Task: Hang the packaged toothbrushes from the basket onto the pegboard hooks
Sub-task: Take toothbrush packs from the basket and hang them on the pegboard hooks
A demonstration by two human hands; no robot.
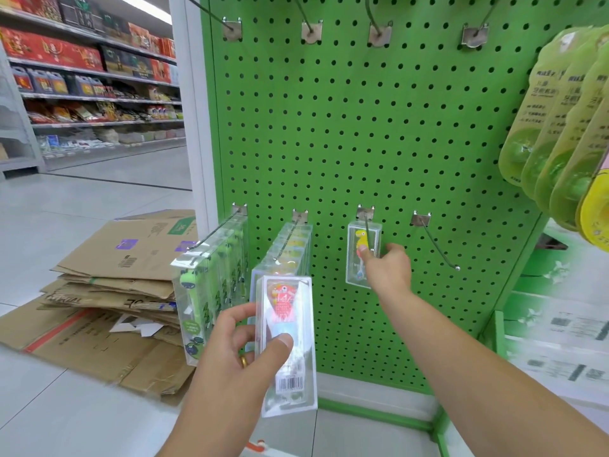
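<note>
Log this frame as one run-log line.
left hand: holds red toothbrush pack | right hand: pinches yellow toothbrush pack on third lower hook | fourth lower hook: bare
</note>
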